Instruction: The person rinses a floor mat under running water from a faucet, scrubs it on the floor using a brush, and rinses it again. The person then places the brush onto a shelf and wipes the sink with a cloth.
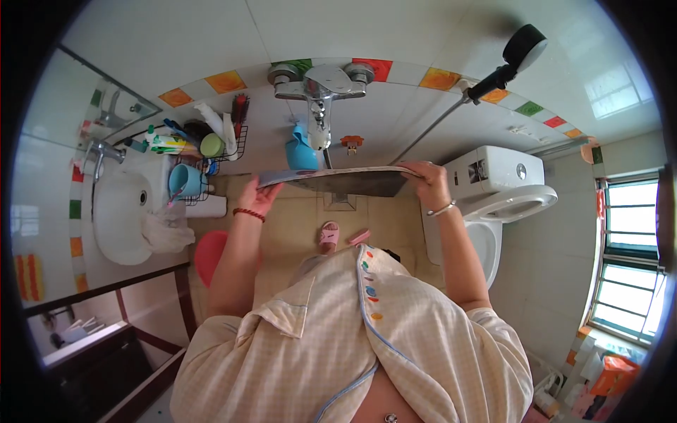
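A thin, flexible mat (352, 182) is stretched between my two hands in front of my body, seen almost edge-on. Its dark underside shows, and a patterned top face appears only as a narrow strip. My left hand (259, 197), with a red bracelet at the wrist, grips the mat's left end. At the other end my right hand (429, 186), wearing a bangle, pinches the edge between thumb and fingers. Just beyond the mat, a chrome wall faucet (321, 106) hangs over its middle.
On the left are a washbasin (116, 215), a wire rack (236, 148) of toiletries and a pink basin (210, 257). A toilet (486, 247) stands right, below a shower head (525, 49). A light-blue container (301, 149) hangs by the faucet; pink slippers (328, 235) are on the floor.
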### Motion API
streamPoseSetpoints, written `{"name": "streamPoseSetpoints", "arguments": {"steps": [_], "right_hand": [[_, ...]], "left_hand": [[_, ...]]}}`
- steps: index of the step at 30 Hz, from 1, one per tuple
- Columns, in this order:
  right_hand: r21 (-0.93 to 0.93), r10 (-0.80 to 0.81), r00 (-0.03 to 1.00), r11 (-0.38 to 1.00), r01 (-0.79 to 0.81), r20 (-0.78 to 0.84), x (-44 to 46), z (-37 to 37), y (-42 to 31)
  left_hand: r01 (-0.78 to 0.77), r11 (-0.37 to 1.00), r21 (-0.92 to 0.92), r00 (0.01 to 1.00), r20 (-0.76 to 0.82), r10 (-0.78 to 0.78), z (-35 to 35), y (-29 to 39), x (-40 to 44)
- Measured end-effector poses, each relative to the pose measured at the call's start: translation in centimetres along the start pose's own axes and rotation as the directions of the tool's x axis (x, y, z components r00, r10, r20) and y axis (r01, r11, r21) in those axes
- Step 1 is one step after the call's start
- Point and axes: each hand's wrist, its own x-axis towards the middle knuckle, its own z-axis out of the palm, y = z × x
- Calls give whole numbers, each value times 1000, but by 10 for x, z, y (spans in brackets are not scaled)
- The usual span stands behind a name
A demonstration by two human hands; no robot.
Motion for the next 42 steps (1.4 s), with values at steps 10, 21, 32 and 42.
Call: {"name": "streamPoseSetpoints", "arguments": {"steps": [10, 21, 32, 42], "right_hand": [[79, -350, 912, 937, 342, 213, 59, 120, -18], [25, -141, 965, 990, 139, 223, 57, 129, 3], [-614, 495, 620, 789, -26, 608, -41, 80, 94], [38, 182, 733, 962, -272, 656, -31, 132, 48]], "left_hand": [[-201, 814, -544, 979, -150, 142, -132, 66, 21], [-282, 907, -312, 954, -187, 233, -120, 64, -15], [-51, 871, 488, 998, 6, 56, -2, -73, 13], [-36, -175, 984, 983, 67, 172, 84, -77, -21]]}}
